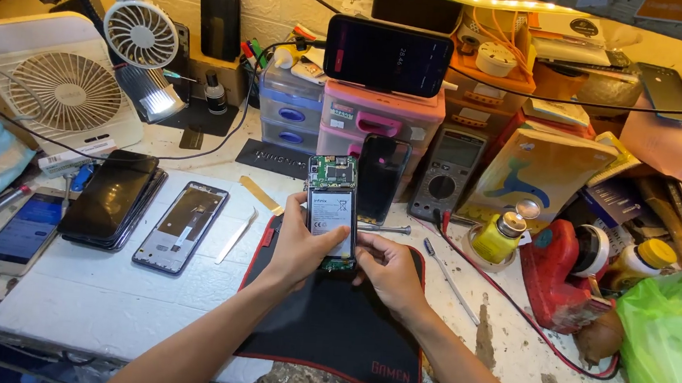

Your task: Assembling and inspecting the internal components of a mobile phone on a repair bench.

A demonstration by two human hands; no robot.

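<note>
Black opened smartphone with bare battery and green circuit board point(331, 211) gripped by left hand point(297, 249) and right hand point(387, 270) along its edges; looks light, stiff, fragile, so hold the frame sides, not the board

A cluttered white workbench point(106, 295) holds a black mat point(329, 336), two white fans point(65, 93), a stack of dark phones point(109, 198), an empty phone frame point(182, 225), a multimeter point(448, 171) (grey) and a green plastic bag point(669, 355).

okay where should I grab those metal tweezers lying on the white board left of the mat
Pinch the tweezers at mid-length across their narrow sides, coming from above. They lie flat and diagonal, apart from the phone frame and mat, so the long edges are free.
</note>
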